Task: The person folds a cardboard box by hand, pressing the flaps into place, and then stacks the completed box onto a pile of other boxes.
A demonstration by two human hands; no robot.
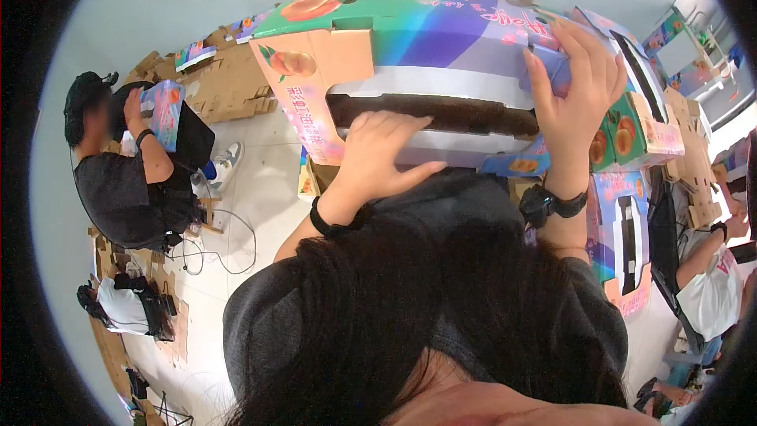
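Observation:
A printed cardboard fruit box (441, 39) with peach pictures lies in front of me, its long dark slot-like opening (457, 116) facing me. My left hand (374, 154) rests at the lower left edge of that opening, fingers stretched out and thumb apart. At the right end of the box, my right hand (576, 83) lies with spread fingers against a small purple flap (544, 71). Its palm side is hidden, but the thumb and fingers stand apart. Both wrists wear black bands.
More peach boxes (623, 221) stand close on my right. Flattened cardboard (229, 83) lies along the left wall. A person in black (126, 181) sits on the left holding a box (163, 114). Another person (710, 288) is on the right. Cables (213, 252) cross the floor.

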